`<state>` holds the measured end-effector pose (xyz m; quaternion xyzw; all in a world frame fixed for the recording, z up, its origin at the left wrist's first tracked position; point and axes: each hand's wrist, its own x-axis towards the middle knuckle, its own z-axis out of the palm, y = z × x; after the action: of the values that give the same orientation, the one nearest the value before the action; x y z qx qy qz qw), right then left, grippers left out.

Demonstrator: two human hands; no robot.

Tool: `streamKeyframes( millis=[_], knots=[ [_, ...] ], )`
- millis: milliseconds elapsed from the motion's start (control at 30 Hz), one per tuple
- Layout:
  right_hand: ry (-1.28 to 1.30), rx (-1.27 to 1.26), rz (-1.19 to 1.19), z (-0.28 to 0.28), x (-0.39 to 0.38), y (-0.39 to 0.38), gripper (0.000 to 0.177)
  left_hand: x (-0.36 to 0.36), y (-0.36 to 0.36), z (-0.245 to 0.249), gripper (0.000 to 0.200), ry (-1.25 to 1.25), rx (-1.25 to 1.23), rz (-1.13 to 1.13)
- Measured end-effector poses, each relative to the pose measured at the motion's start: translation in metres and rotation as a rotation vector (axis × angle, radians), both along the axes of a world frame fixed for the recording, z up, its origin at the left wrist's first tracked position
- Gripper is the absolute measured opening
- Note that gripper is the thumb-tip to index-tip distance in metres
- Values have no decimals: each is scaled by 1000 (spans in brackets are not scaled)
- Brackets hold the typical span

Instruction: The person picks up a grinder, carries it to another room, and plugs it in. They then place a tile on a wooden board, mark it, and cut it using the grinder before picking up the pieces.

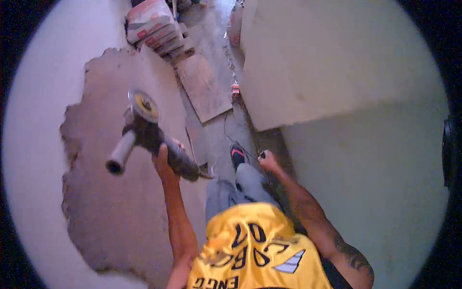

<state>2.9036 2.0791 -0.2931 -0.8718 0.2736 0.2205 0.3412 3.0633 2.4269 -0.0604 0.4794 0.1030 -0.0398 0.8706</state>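
A: Grip status?
B: My left hand [165, 156] is wrapped round the body of the angle grinder [153, 137], held up in front of the rough-edged brown patch [113, 207] on the wall.
A: Disc and handle?
B: Disc [145, 106] sits ahead of my left hand; side handle [121, 153] juts out left of it, ungripped.
A: Other side?
B: My right hand [270, 162] is curled round a small dark object [262, 155]; can't tell what. Thin cable [244, 150] just left of it.
A: Surroundings?
B: Flat board [204, 86] ahead, between my hands. Stacked bags [154, 26] well beyond the left.
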Motion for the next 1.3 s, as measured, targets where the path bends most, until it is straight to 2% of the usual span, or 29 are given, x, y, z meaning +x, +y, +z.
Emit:
streamKeyframes(
  millis=[100,167,267,300,333,400,500,533,600,667,700,733,767,833,867,933,967,1067,1100,1200,1300],
  knots=[
    [314,-104,174,-73,61,19,39,32,3,-63,48,66,-100,-12],
    [334,-159,235,-117,92,28,43,45,9,-124,52,138,-141,-22],
    [314,-203,215,-192,151,38,53,63,5,-187,54,180,-32,-23],
    [327,-215,257,-204,159,63,57,57,42,-208,55,183,-75,-59],
    [340,-191,315,-226,179,67,61,62,47,-230,56,193,-84,-80],
    [404,-252,315,-245,207,74,66,60,46,-252,58,192,-50,-109],
    [299,-331,372,-289,236,92,74,57,65,-284,62,176,-52,-137],
    [310,-342,354,-270,242,98,76,56,66,-261,63,194,-92,-139],
    [307,-415,317,-284,255,114,81,50,77,-274,62,146,-182,-156],
    [270,-461,292,-283,258,131,88,51,85,-256,57,52,-235,-192],
    [256,-485,278,-284,257,138,92,51,90,-247,60,74,-229,-172],
    [253,-484,239,-285,257,144,95,51,95,-238,64,94,-222,-153],
    [224,-397,228,-278,274,125,98,59,46,-208,68,107,-124,-108],
    [258,-330,169,-271,281,133,105,60,52,-212,65,45,-175,-176],
    [221,-333,136,-270,278,136,101,60,56,-212,63,20,-199,-214],
    [139,-347,82,-281,274,129,93,58,54,-207,62,-14,-89,-189],
    [123,-319,72,-318,267,112,66,49,47,-198,62,-37,-36,-186],
    [137,-281,161,-315,250,89,43,46,55,-206,61,-20,-153,-251],
    [66,-272,120,-317,242,84,33,46,56,-208,61,-19,-165,-259],
    [-53,-255,165,-322,237,73,34,47,56,-214,61,-15,-219,-276],
    [4,-287,237,-323,239,72,33,48,57,-216,62,-20,-265,-296]
  ],
)
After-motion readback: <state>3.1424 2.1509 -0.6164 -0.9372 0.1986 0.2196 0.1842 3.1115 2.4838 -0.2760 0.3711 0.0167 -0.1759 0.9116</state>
